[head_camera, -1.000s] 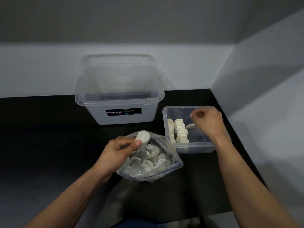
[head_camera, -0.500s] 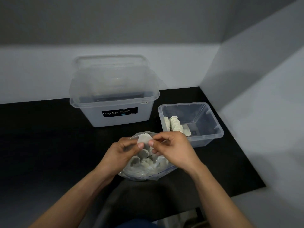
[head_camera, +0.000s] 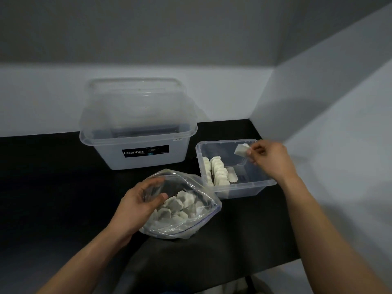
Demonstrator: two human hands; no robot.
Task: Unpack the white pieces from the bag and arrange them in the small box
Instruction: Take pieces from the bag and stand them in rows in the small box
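Here the right hand (head_camera: 270,160) pinches a white piece (head_camera: 241,150) over the small box's (head_camera: 239,190) upper-right corner. The standing rows (head_camera: 219,171) lie down-left of it, closest to that hand. The left hand (head_camera: 137,204) reaches into the bag (head_camera: 191,228) at centre frame; blur hides whether it grips anything.

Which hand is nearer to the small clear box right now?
Right. The right hand hovers over the far right corner of the small box, pinching a white piece. The left hand is off to its left, nearer the person, at the mouth of the bag.
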